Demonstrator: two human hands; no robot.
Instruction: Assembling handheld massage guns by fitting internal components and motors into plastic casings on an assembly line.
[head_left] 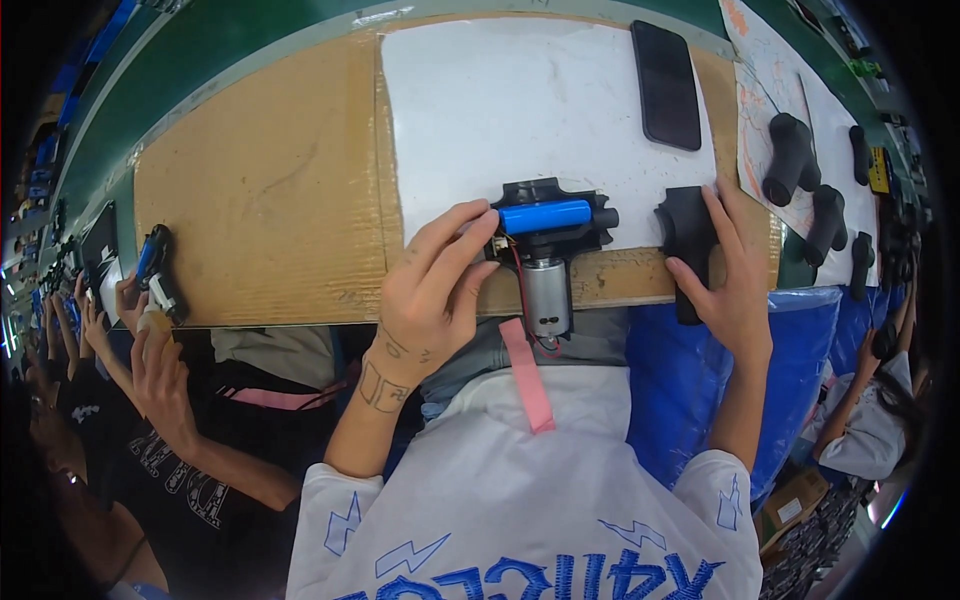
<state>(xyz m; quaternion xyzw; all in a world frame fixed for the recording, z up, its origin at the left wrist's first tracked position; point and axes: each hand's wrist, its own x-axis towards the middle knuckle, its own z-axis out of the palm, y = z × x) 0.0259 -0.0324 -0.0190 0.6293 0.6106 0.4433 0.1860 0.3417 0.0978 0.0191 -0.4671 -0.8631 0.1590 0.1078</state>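
Nearest the person, a grey cylindrical motor (546, 296) hangs over the front edge of the desk (260, 190), with red wires and a pink strip (527, 375) below it. The motor joins a black plastic housing (552, 222) lying on a white sheet (520, 100), and a blue cylindrical battery (545, 216) sits across that housing. The left hand (432, 290) rests just left of the housing, fingers half curled, its fingertips touching the battery's left end; it presses rather than grips. The right hand (733, 275) lies to the right, fingers spread open and laid flat on a second black housing piece (684, 235), well apart from the battery. Farther back a dark phone (666, 85) lies on the sheet, and more black parts (790, 155) lie at the far right.
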